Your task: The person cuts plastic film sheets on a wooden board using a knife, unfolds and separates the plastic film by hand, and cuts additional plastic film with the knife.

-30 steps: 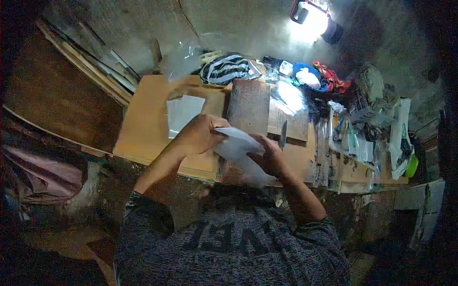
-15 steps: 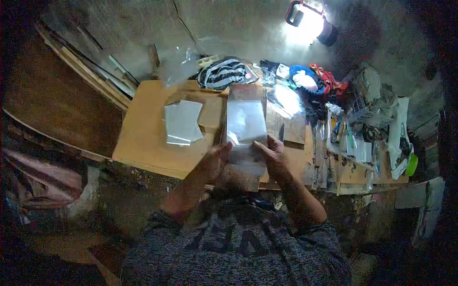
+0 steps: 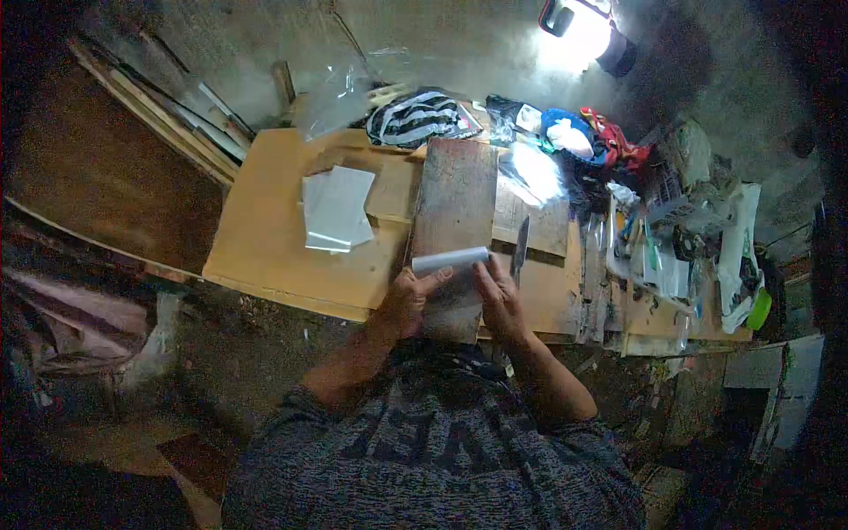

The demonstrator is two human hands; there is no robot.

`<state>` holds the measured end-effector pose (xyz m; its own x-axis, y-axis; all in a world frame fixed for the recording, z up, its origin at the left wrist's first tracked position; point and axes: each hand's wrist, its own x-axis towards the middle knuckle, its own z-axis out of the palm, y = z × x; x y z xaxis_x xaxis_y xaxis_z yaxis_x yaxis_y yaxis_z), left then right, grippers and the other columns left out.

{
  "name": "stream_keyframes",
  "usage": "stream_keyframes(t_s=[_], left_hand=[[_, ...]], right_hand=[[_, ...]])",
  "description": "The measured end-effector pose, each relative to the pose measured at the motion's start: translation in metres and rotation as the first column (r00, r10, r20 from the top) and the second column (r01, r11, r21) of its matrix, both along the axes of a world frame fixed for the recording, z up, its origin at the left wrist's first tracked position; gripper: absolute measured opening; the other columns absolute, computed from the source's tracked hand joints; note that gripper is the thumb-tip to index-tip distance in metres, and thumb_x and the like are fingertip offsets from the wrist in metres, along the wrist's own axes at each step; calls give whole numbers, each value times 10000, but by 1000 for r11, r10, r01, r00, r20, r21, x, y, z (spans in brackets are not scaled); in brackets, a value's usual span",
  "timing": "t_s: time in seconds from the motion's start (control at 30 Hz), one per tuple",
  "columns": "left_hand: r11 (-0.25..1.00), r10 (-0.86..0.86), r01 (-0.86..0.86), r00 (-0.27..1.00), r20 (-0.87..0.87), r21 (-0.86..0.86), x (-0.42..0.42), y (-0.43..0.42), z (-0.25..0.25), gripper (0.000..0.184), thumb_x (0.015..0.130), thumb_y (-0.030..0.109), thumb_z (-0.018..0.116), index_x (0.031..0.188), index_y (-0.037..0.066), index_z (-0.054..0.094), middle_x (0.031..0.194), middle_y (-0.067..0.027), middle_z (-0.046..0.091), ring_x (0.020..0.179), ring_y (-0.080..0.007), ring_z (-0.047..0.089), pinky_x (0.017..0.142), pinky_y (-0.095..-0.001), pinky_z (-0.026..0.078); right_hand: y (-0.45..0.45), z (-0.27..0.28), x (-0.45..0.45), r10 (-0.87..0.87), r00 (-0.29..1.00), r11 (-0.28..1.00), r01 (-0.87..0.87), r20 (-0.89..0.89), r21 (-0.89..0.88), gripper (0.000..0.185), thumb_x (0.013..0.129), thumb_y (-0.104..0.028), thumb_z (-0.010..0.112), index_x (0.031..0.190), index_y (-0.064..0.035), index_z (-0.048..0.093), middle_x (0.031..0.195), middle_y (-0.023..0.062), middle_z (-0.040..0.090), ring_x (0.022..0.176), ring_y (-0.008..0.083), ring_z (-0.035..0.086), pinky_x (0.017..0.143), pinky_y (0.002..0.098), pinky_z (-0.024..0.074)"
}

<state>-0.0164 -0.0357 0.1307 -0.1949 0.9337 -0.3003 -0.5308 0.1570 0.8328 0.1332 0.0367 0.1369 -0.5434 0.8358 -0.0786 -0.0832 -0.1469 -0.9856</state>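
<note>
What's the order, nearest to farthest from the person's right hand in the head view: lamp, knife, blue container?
From the right hand:
1. Knife, just ahead, slightly right.
2. Blue container, farther back, right.
3. Lamp, at the view's top, right.

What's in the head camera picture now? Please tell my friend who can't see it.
A person's left hand and right hand hold a narrow whitish strip, perhaps folded sheeting, over a dark wooden board. Overlapping whitish sheets lie on the tan tabletop left of the board, a knife lies to its right, and a lamp shines above.
</note>
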Motion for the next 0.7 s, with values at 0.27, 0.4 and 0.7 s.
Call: stream_keyframes(t_s=[0.27,0.4,0.7], left_hand=[[995,92,-91,996,7,-39,2,-6,22,305,904,250,582,1075,-1,564,982,-108,636,893,-204,628,796,-352,509],[977,192,-210,941,279,34,-10,-4,-1,356,918,306,555,1123,17,519,980,-114,613,884,-227,614,782,-386,515],[889,241,-400,823,514,224,-32,-4,3,443,952,415,427,1241,81,465,1147,-103,562,1015,-271,566,886,-465,460]], right_hand=[[-6,-12,8,139,989,990,-137,-58,30,385,824,-117,683,1132,-21,474,972,87,606,891,161,585,760,296,486],[1,-32,29,223,951,970,-238,213,47,432,775,-120,732,1125,-32,495,941,80,615,889,154,595,733,278,493],[-9,-24,34,-169,962,935,88,-215,-343,340,800,-7,643,1112,-21,508,893,63,618,762,133,602,666,260,498]])
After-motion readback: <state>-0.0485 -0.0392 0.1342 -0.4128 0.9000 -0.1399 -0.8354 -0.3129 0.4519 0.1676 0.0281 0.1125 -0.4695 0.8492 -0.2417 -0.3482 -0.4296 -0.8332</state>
